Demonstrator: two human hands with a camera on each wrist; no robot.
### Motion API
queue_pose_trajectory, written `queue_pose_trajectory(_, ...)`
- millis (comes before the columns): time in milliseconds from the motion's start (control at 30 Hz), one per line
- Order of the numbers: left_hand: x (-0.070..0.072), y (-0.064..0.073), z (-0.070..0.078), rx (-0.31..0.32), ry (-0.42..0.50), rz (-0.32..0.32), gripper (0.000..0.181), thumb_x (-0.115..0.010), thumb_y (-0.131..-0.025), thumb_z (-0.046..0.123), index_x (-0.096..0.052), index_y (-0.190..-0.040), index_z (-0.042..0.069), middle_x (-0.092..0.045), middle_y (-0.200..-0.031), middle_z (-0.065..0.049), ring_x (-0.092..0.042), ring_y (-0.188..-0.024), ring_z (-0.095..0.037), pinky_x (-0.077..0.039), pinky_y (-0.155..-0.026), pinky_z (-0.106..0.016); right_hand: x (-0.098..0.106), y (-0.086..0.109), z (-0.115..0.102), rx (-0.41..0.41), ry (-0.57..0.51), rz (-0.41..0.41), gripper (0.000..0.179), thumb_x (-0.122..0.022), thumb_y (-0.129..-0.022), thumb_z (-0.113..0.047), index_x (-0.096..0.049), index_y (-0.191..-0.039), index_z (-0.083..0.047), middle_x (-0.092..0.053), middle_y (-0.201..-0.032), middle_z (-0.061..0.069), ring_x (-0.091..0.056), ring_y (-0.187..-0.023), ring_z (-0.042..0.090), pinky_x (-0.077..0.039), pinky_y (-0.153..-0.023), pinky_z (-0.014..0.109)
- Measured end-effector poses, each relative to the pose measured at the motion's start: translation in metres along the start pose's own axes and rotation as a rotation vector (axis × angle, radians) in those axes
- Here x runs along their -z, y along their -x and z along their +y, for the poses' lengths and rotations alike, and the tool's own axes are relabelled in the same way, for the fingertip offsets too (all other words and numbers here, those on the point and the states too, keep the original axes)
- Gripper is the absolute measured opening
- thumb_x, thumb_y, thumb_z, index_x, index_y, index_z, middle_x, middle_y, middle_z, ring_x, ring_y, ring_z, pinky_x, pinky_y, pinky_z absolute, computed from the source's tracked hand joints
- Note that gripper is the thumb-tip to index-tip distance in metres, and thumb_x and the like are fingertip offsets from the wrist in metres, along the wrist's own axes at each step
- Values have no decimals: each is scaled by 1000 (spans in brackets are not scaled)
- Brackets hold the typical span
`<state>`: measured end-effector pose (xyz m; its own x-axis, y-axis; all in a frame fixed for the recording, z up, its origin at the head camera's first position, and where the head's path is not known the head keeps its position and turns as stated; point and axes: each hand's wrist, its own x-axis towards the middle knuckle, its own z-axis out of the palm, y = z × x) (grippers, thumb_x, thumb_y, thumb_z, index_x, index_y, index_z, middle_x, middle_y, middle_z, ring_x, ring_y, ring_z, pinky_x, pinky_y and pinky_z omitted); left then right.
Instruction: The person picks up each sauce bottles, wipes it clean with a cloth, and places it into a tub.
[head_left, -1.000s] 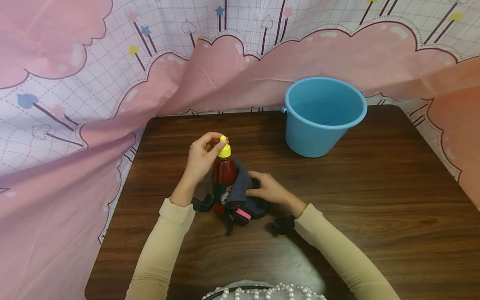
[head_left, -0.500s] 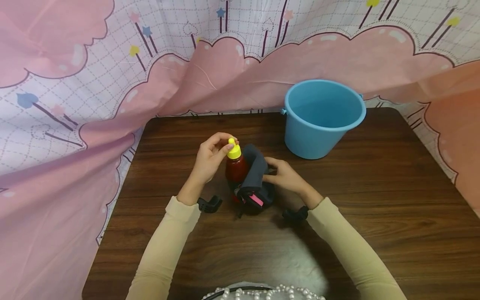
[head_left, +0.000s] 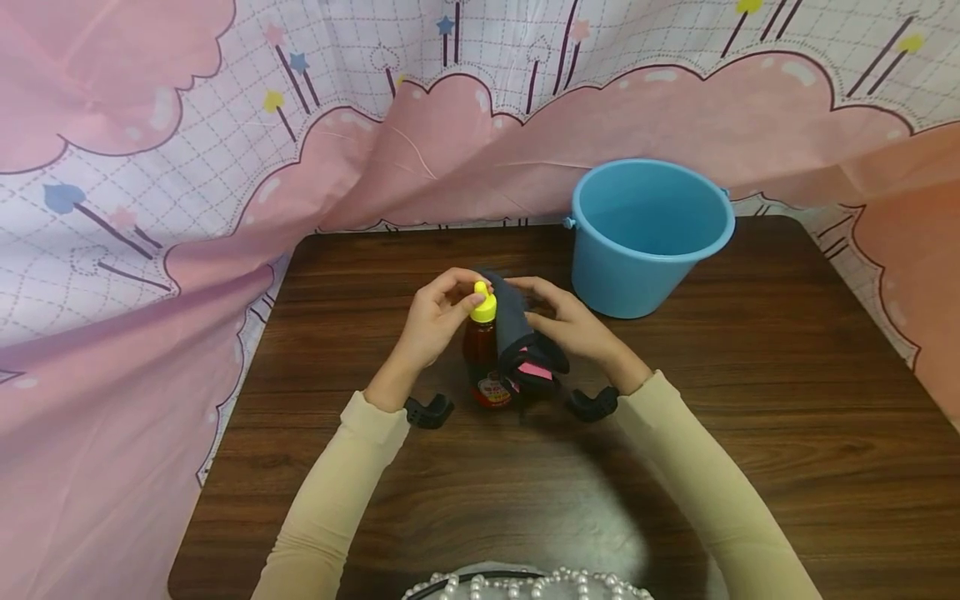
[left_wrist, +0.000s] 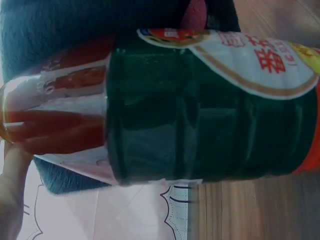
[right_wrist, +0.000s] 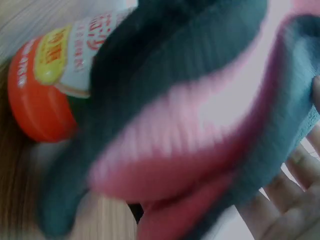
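Note:
A ketchup bottle (head_left: 481, 346) with red sauce, a dark green label and a yellow nozzle cap (head_left: 484, 308) stands near the table's middle. My left hand (head_left: 431, 323) pinches the cap at its top. Against the bottle's right side leans a folded dark grey fabric item (head_left: 512, 315), with a pink lining (right_wrist: 180, 125) showing in the right wrist view. My right hand (head_left: 577, 325) grips this item from its right side. The bottle's label (left_wrist: 210, 120) fills much of the left wrist view, with the dark fabric behind it.
A light blue bucket (head_left: 628, 275) stands at the back right of the brown wooden table (head_left: 750, 400). Behind the table hangs a pink and white patterned curtain (head_left: 637, 117). A pearl-trimmed edge (head_left: 525, 583) shows at the bottom.
The bottle has shifted right and slightly back with my left hand on its cap. My right hand has moved the grey fabric item up and back, beside the bottle. The bucket stays put.

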<state>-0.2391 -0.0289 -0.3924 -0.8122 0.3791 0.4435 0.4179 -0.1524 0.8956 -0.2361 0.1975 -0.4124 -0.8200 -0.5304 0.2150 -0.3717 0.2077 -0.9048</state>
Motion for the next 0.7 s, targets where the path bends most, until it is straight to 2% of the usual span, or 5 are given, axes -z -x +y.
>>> queue_pose_trajectory(167,-1,1,0,-5,-21,3,15,-56,-91,-7,-56,-105,-11,-59,-103,-19,-53,-90,-17,-49,-73,-21,-4,-2,1,7,-37,-27,46,-54,-97,-13,-41,-140,-6,-52,-130,11,-50,-114,24,-43,-94,47)
queue_pose_trajectory(333,-2,1,-1,-1,-39,-16,16,-55,-91,-5,-55,-106,-10,-58,-105,-21,-53,-91,-17,-50,-73,-21,-5,-3,7,-10,-43,-48,53,-61,-93,-15,-39,-141,-6,-49,-132,12,-47,-117,27,-41,-95,52)
queue_pose_trajectory(533,-2,1,-2,-15,-56,-9,17,-56,-91,-5,-55,-107,-11,-58,-105,-26,-55,-93,-18,-51,-77,-22,-8,-1,13,-50,-32,-59,53,-66,-88,-9,-44,-136,-3,-49,-132,14,-46,-119,30,-43,-95,51)
queue_pose_trajectory(700,-1,1,-3,-18,-31,-11,17,-54,-92,-5,-54,-108,-11,-58,-105,-23,-57,-97,-19,-51,-79,-24,-11,6,22,-73,-54,-52,49,-67,-86,-3,-47,-131,-1,-49,-132,15,-45,-122,31,-40,-98,52)
